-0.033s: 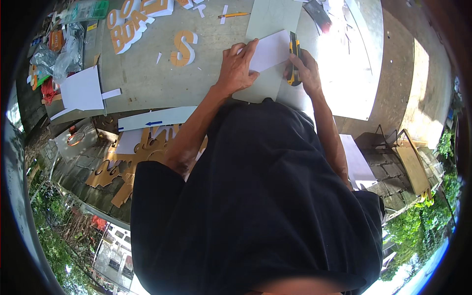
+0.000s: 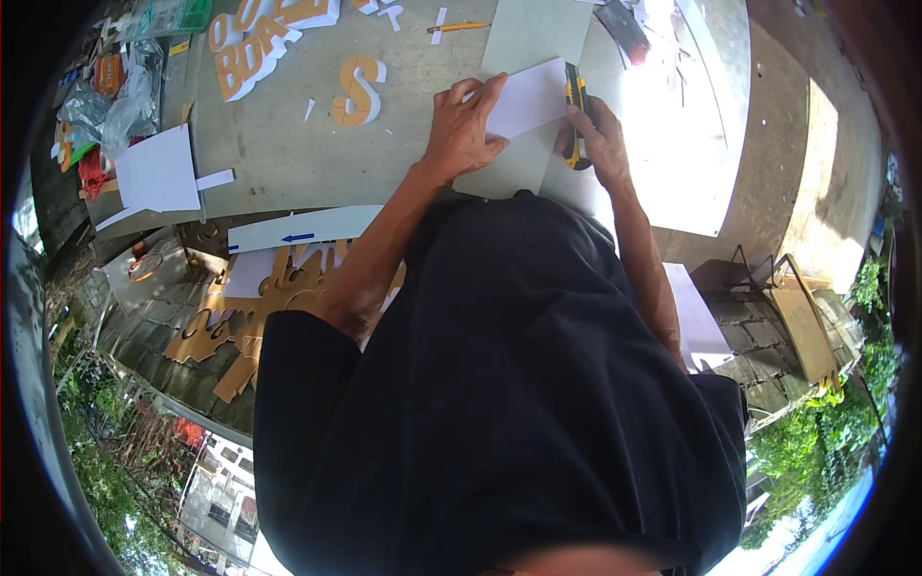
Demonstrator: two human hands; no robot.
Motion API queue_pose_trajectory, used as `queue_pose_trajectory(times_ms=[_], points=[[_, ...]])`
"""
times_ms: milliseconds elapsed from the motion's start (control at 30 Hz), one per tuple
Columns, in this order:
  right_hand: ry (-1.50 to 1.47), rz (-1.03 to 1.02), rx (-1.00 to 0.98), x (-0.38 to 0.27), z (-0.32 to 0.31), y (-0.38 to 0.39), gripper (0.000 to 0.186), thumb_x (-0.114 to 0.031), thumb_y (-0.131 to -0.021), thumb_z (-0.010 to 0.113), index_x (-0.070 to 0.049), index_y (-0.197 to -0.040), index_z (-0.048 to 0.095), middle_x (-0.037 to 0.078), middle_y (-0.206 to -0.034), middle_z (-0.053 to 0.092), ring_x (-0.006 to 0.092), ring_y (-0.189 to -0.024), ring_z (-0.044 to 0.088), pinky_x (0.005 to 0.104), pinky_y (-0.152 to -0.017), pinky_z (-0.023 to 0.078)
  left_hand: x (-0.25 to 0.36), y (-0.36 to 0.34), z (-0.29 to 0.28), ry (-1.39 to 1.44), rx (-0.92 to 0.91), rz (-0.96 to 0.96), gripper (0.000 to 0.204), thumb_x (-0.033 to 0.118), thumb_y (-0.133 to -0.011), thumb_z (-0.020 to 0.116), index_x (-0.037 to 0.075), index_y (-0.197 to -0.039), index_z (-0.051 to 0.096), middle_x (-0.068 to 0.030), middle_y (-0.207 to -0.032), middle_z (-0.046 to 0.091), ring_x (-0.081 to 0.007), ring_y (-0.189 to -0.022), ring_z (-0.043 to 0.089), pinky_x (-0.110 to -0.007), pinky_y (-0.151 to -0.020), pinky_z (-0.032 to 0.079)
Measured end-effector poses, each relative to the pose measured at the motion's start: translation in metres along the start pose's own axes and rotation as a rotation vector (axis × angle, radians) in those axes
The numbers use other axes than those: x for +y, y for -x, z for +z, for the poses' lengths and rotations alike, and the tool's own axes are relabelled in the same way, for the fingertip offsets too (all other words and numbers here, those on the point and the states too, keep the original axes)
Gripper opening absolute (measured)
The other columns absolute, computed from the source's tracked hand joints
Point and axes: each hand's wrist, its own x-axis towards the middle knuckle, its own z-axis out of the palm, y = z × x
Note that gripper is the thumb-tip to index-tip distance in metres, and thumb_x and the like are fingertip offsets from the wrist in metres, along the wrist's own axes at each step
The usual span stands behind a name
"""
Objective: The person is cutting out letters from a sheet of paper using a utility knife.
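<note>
The left grip (image 2: 466, 134), at the upper centre of the frame, grasps the left end of a white sheet (image 2: 528, 99) between thumb and bent fingers. Just right of it, the right grip (image 2: 600, 136) is closed around a yellow-and-black utility knife (image 2: 576, 115), its blade end pointing up the frame along the sheet's right edge; any lettering on the knife is too small to make out. The sheet lies slanted over a grey-green strip (image 2: 536, 34) on the table (image 2: 279, 168).

Lettering shows mostly at the upper left. A cluster of cut-out letters (image 2: 245, 72), tan-faced with white sides, sits near the top edge, and a single curved letter (image 2: 360, 89) of the same make stands apart below and right of it. An orange box (image 2: 109, 74) at the far upper left bears dark print, beside crumpled clear plastic (image 2: 134, 110). Left of centre, below the table's near edge, a pale strip (image 2: 336, 227) carries a blue arrow (image 2: 298, 238) pointing left and a short blue mark at its left end. A yellow pencil (image 2: 459, 27) lies at the top centre.
</note>
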Motion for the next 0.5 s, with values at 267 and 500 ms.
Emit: queue_pose_trajectory(times_ms=[267,500], points=[[0.513,-0.001,-0.102,-0.003,0.015,-0.001,0.036,-0.033,-0.102,0.059,0.001,-0.114,0.062,0.019,-0.077,0.069,0.0265,-0.06,0.07,0.0405,-0.062,0.053,-0.022,-0.001,0.023,0.125,0.28,0.035,0.084,0.033,-0.071,0.085,0.009,-0.146,0.054,-0.006,-0.153,0.053,-0.0298,-0.139,0.044,-0.044,-0.113,0.036],[0.76,-0.48,0.022,0.002,0.021,-0.026,0.024,-0.022,-0.102,0.06,0.001,-0.108,0.058,0.026,-0.077,0.068,0.0431,-0.067,0.07,0.0493,-0.06,0.052,-0.02,0.0,0.027,0.037,0.289,0.089,0.074,0.034,-0.072,0.081,0.011,-0.14,0.062,0.0009,-0.154,0.053,-0.0274,-0.139,0.045,-0.045,-0.113,0.036]])
